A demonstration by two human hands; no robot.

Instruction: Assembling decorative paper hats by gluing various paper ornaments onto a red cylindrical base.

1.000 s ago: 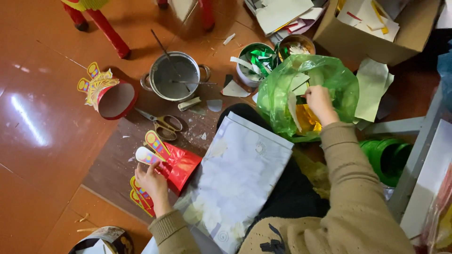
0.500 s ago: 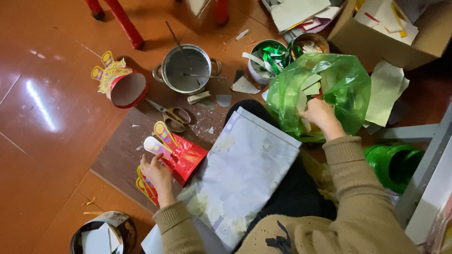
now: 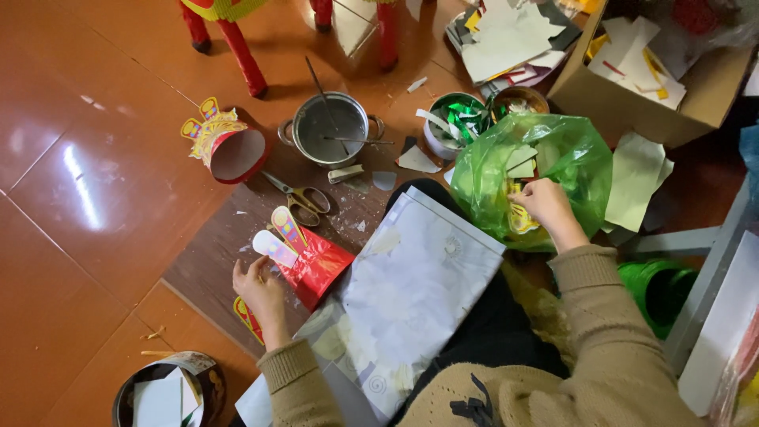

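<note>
We see our left hand (image 3: 259,291) resting on a red paper piece (image 3: 315,265) that lies on a brown board (image 3: 213,269) on the floor. The fingers are curled loosely around its near edge, with the thumb and forefinger up against a pale rounded tab (image 3: 269,247) that sticks out of the piece beside a second, striped tab (image 3: 285,227). The hand has a light hold rather than a tight fist.

Our right hand (image 3: 545,204) is reaching into a green plastic bag (image 3: 581,162) that sits open on the floor to the right. The fingers are bent and closed on something yellow among the paper scraps inside (we cannot tell exactly what it is, since the bag folds hide most of it).

Between the two hands a large sheet of white paper (image 3: 411,292) lies over our lap, smeared with pale patches. Just past the red piece, scissors (image 3: 299,196) lie on the board, and beyond them stands a metal pot (image 3: 328,130) with a thin stick leaning in it. To the left of the pot sits a red paper cup shape (image 3: 229,150) with a yellow trimmed edge, tipped on its side. A small bowl of green strips (image 3: 451,122) stands near the bag, and a cardboard box (image 3: 640,95) full of paper offcuts is at the upper right. A round tin (image 3: 170,391) holding paper is at the lower left.
</note>
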